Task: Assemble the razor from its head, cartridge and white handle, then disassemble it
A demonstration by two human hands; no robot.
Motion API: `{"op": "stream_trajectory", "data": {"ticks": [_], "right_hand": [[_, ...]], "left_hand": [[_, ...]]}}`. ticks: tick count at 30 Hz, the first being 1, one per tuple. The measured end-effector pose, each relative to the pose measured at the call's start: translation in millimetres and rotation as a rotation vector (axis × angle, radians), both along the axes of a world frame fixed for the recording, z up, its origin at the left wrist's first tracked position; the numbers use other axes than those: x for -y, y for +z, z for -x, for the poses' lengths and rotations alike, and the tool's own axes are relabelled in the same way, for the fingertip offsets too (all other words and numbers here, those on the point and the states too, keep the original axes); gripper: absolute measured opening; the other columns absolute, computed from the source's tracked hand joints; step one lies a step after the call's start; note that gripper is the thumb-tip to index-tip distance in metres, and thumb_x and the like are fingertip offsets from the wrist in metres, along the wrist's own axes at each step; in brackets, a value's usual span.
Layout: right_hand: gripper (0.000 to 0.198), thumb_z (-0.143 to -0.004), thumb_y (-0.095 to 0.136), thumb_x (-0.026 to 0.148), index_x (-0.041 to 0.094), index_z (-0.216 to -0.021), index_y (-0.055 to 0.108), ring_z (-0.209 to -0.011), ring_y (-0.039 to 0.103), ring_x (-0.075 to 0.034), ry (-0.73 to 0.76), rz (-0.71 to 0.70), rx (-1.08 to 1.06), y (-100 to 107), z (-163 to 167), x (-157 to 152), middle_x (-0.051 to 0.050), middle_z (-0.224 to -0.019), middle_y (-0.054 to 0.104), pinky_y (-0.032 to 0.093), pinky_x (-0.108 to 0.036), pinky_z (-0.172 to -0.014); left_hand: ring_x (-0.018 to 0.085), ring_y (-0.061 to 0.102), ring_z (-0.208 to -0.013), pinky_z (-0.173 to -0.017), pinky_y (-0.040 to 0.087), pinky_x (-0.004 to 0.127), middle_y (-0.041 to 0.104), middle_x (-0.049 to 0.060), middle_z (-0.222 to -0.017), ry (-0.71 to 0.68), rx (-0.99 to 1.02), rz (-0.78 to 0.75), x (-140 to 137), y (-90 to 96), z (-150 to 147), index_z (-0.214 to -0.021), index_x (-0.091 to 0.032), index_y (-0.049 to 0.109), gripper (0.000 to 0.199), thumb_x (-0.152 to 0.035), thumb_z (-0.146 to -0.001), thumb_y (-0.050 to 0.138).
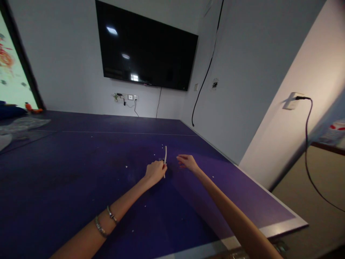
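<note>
Over the middle of the purple-blue tabletop (88,187), my left hand (155,170) is closed around a thin white strip (165,153). The strip stands nearly upright, slightly curved, its ends showing above and below my fingers. Just past my knuckles a small dark piece (161,159) shows in part; what it is, and whether I hold it too, I cannot tell. A short gap to the right of the strip, my right hand (188,162) hovers with its fingers apart and nothing in them. Two bracelets are on my left wrist.
Small white scraps (126,166) are scattered on the tabletop. Clear plastic wrapping (24,124) lies at the far left, near an orange object (33,108). A black cable (205,77) hangs by the right wall. A television (148,46) is mounted beyond.
</note>
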State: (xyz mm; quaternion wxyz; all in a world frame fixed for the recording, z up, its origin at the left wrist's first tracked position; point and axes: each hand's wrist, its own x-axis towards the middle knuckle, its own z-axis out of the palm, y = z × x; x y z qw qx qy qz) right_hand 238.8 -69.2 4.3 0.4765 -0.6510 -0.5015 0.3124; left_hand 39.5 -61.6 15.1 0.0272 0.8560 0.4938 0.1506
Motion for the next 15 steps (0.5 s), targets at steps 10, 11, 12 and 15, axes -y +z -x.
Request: {"op": "stream_trajectory", "data": {"ticks": [10,11,12,15], "right_hand": [[0.02,-0.066,0.069,0.027,0.014,-0.081,0.066,-0.057,0.057,-0.009,0.129,-0.04,-0.519,10.8,39.0,9.0,-0.001,-0.069,0.061,0.049,-0.022,-0.054],[0.019,-0.067,0.067,0.028,0.015,-0.082,0.066,-0.058,0.057,-0.009,0.129,-0.04,-0.502,11.1,32.5,8.3,-0.001,-0.07,0.062,0.05,-0.023,-0.056],[0.019,-0.069,0.065,0.029,0.016,-0.083,0.066,-0.06,0.058,-0.009,0.121,-0.035,-0.453,11.4,24.5,7.2,-0.002,-0.073,0.063,0.051,-0.024,-0.058],[0.021,-0.074,0.058,0.032,0.016,-0.084,0.066,-0.063,0.061,-0.01,0.026,0.01,-0.164,12.8,-8.4,2.8,-0.004,-0.078,0.066,0.051,-0.022,-0.06]], "left_hand": [[0.025,0.065,-0.083,-0.07,0.047,0.036,0.068,0.011,-0.088,-0.082,0.02,-0.055,20.2,2.3,-20.9,-0.093,-0.017,0.06,0.035,-0.035,-0.09,0.031],[0.025,0.065,-0.083,-0.07,0.047,0.035,0.068,0.01,-0.088,-0.091,0.033,-0.052,19.2,1.3,-20.3,-0.092,-0.018,0.06,0.037,-0.038,-0.09,0.029],[0.025,0.065,-0.082,-0.07,0.047,0.035,0.068,0.009,-0.088,-0.094,0.045,-0.046,17.6,0.6,-19.3,-0.092,-0.018,0.06,0.039,-0.041,-0.091,0.028],[0.023,0.064,-0.08,-0.07,0.045,0.034,0.068,0.008,-0.085,-0.066,0.058,-0.015,9.7,-0.4,-12.9,-0.089,-0.019,0.06,0.044,-0.044,-0.091,0.024]]}}
